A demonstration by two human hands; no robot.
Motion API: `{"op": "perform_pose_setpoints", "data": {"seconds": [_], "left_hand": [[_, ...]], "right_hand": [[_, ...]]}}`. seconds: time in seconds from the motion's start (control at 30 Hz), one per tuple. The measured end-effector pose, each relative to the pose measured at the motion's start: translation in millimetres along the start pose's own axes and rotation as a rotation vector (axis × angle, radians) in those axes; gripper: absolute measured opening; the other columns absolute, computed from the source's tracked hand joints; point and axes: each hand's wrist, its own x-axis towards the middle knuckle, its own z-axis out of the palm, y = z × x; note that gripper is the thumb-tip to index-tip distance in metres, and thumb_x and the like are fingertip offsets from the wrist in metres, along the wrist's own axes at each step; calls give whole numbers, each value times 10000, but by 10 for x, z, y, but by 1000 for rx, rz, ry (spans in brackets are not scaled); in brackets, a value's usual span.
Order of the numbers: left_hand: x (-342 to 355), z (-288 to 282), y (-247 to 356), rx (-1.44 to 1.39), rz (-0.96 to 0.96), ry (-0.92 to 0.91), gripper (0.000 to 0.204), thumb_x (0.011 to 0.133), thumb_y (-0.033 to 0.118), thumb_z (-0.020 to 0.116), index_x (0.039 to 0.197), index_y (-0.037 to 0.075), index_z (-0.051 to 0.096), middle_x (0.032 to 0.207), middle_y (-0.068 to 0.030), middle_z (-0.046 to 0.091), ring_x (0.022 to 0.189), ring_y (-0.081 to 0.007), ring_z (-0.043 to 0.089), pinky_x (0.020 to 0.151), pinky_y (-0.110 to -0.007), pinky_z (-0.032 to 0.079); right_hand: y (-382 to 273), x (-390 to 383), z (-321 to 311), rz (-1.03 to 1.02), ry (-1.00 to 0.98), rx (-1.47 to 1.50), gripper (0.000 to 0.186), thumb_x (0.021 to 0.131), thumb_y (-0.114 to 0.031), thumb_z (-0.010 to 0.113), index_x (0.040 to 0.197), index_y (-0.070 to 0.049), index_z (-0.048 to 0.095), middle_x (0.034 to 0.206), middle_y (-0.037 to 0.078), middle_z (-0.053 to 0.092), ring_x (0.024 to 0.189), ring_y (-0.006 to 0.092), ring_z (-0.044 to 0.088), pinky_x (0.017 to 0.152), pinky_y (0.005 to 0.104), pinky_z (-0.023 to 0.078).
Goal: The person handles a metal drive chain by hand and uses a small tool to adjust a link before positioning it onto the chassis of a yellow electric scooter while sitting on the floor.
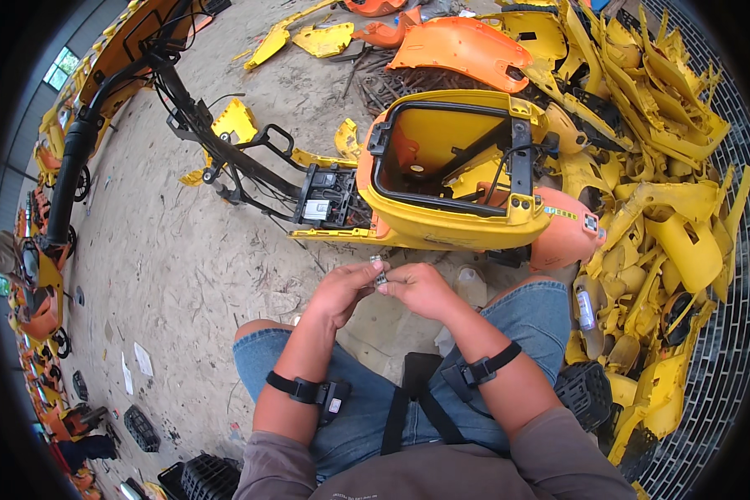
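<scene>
Both of my hands meet at the centre, pinching a small silvery piece (378,268), too small to identify. My left hand (347,286) grips it from the left, fingers curled; my right hand (414,285) holds it from the right. Just beyond them stands a partly stripped scooter: a yellow seat compartment (442,229) with a black rim and open top, an orange rear part (558,237), a black deck with exposed components (329,196), and a bare black steering column (187,108) reaching up to the left. I sit low, knees apart.
A large heap of yellow panels (675,250) fills the right, beside a dark grid wall. Orange panels (454,50) lie beyond the scooter. More scooters (46,300) line the far left. A dirty concrete floor (142,250) holds scattered scraps and black grated pieces (142,427).
</scene>
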Motion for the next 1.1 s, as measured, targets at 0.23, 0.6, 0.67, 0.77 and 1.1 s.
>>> {"op": "perform_pose_setpoints", "data": {"seconds": [0.23, 0.6, 0.67, 0.77, 1.1], "left_hand": [[77, -25, -45, -35, 72, 23, 326, 942, 238, 698, 1134, -25, 688, 975, -53, 691, 831, -126, 588, 817, -278, 482], [30, -15, 15, 90, 102, 76, 315, 934, 263, 706, 1092, -8, 729, 800, 16, 620, 720, -82, 470, 696, -235, 401], [39, -28, 12, 76, 97, 68, 309, 934, 259, 705, 1088, -7, 731, 798, 20, 620, 712, -78, 461, 683, -233, 392], [53, -62, 2, 47, 85, 57, 292, 933, 253, 707, 1076, -2, 726, 845, 10, 650, 731, -83, 487, 684, -233, 403], [53, -22, -24, 10, 89, 82, 305, 939, 270, 697, 1075, -1, 733, 812, 33, 633, 704, -66, 444, 668, -224, 377]], "right_hand": [[36, 19, 49, 4, 40, 94, 234, 902, -250, 682, 1027, -58, 729, 854, 190, 692, 769, 333, 668, 723, 392, 518], [-27, 19, 25, -3, 47, 57, 257, 875, -231, 707, 1057, -51, 726, 954, 186, 710, 863, 346, 684, 782, 389, 529], [-31, 15, 32, -15, 60, 56, 269, 871, -232, 712, 1063, -44, 724, 967, 185, 713, 884, 345, 687, 795, 388, 531], [1, 20, 61, -30, 77, 79, 291, 869, -237, 719, 1072, -28, 718, 978, 189, 714, 900, 342, 690, 806, 389, 531], [-127, -4, 15, 30, 17, 141, 294, 881, -247, 730, 1065, -18, 721, 920, 173, 723, 811, 255, 690, 759, 356, 532]]}}
